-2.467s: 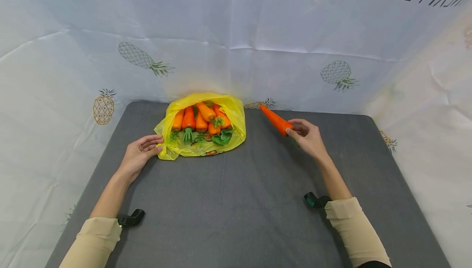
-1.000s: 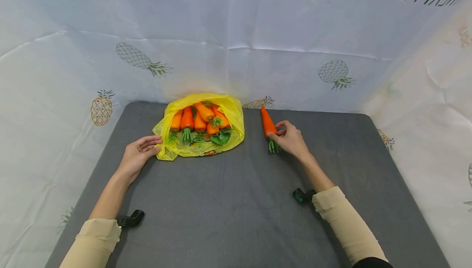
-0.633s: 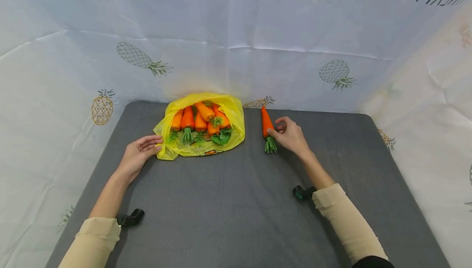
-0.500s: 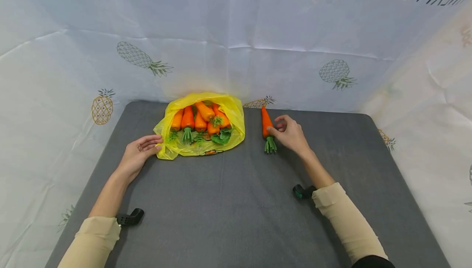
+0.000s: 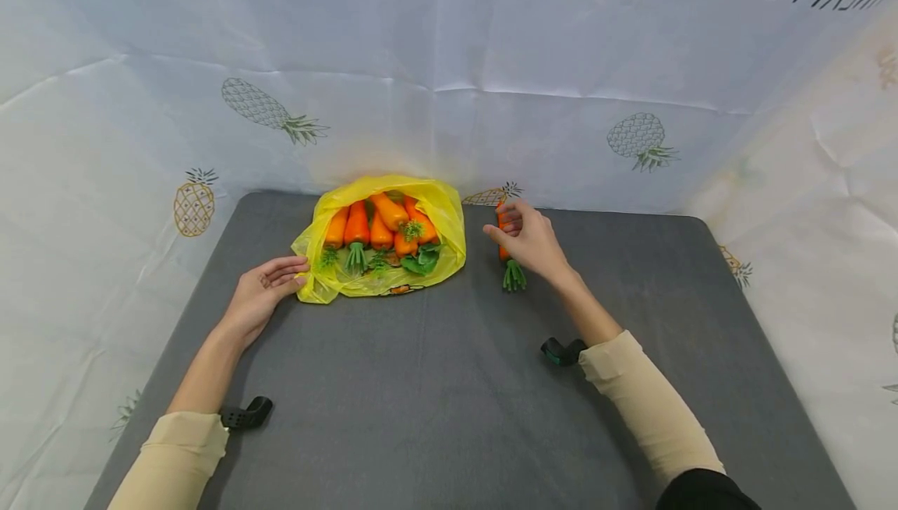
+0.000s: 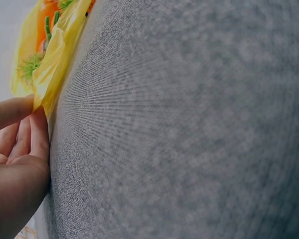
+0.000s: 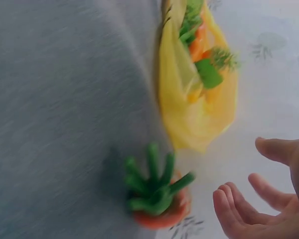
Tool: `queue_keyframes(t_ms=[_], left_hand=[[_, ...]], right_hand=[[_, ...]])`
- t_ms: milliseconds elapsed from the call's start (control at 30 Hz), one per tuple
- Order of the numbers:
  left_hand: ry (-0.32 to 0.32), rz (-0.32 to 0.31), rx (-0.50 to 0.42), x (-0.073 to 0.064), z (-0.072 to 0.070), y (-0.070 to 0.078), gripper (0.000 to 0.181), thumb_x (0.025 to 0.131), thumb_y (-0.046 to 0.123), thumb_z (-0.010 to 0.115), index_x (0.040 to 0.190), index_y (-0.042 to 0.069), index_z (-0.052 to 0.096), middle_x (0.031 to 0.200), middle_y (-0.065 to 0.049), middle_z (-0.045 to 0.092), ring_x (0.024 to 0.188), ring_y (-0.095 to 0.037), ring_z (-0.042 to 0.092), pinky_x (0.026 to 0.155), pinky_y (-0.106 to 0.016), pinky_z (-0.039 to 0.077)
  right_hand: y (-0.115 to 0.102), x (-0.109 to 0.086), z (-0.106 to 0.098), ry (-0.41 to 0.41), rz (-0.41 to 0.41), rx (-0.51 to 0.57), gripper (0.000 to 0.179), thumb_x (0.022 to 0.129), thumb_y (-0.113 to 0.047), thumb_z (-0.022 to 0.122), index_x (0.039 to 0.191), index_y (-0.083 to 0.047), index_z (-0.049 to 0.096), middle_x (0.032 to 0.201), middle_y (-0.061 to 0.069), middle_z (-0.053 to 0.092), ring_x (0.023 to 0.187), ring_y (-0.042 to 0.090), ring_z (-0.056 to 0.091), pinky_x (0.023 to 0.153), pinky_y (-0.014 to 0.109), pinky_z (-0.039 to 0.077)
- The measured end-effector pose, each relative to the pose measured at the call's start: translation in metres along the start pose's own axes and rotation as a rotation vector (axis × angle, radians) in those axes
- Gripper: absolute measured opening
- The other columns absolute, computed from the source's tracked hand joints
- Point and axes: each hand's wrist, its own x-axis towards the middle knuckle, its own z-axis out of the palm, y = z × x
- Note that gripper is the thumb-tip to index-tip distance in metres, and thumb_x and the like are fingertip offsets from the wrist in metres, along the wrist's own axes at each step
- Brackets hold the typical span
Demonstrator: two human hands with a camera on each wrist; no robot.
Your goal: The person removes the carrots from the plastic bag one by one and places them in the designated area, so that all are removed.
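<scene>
A yellow plastic bag (image 5: 449, 217) lies at the back of the table with its mouth facing me. Several orange carrots (image 5: 357, 223) with green tops are inside it. My left hand (image 5: 261, 292) pinches the bag's left edge between thumb and fingers, as the left wrist view also shows. To the right of the bag a single carrot (image 5: 514, 276) lies on the table, its green stub towards me. Above this carrot is my right hand (image 5: 531, 241), hiding part of its body. In the right wrist view the fingers are parted and hold nothing.
A grey cloth covers the table (image 5: 421, 401). Behind and at the sides hangs a white curtain (image 5: 449, 34) printed with pineapples. Each wrist wears a dark band with a small camera (image 5: 249, 414).
My right hand brought the carrot left, laid it beside the bag, then let go and rose off it, moving up and left. The left hand has stayed on the bag.
</scene>
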Motion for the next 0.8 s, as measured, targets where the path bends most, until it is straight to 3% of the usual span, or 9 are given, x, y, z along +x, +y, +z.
queue_keyframes(t_ms=[333,800], left_hand=[[-0.004,-0.006,0.021,0.000,0.001,0.000,0.048,0.108,0.019,0.071,0.150,0.000,0.057,0.121,0.019,0.071,0.111,0.006,0.066,0.092,-0.008,0.056],[-0.006,0.006,0.011,0.001,0.001,0.000,0.048,0.107,0.018,0.072,0.148,-0.001,0.058,0.120,0.019,0.072,0.109,0.005,0.067,0.091,-0.008,0.057]], right_hand=[[-0.040,0.019,0.018,-0.040,-0.094,0.033,0.041,0.105,-0.028,0.073,0.135,-0.001,0.066,0.123,0.021,0.074,0.107,0.035,0.074,0.097,0.050,0.063],[-0.069,0.051,0.061,-0.116,-0.138,0.093,0.043,0.107,-0.031,0.071,0.138,-0.002,0.064,0.131,0.023,0.072,0.116,0.035,0.074,0.101,0.047,0.062]])
